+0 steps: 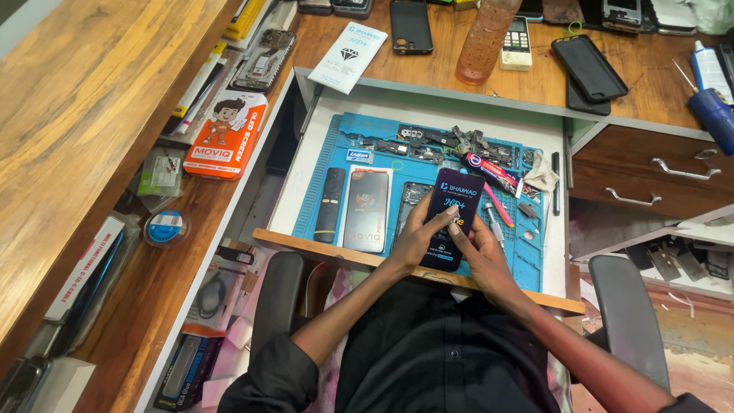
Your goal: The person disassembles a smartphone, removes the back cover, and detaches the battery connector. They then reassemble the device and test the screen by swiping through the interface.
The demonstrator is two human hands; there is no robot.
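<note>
A dark phone [451,218] with a printed film on its face sits in the middle of the frame, held upright over the near edge of a blue work mat [321,164]. The left hand [419,237] holds it from the left side, its grip clamped on the phone with the thumb on the screen. The right hand [475,241] comes in from the right, its fingers pressed together on the film near the middle of the phone's face, so its grip is closed on the phone too.

Just left of the phone on the mat lie a flat pack with a red figure [365,210] and, beside that, a black remote control [330,204]. Along the mat's upper edge is a row of small dark phone parts [436,144], and to the right of the phone lies a red and blue tube [493,172] with a pink tool [498,205] below it. The mat rests in an open drawer [428,103].

In the upper part of the frame the wooden surface [657,84] carries a white packet [348,47], a black phone [411,27], an orange bottle [483,42], and two more dark phones [590,70] at the upper right. At the left, an orange box with a cartoon figure [226,134] lies on a lower shelf [164,283]. At the bottom, black chair armrests [628,321] flank the person's dark shirt [436,344].
</note>
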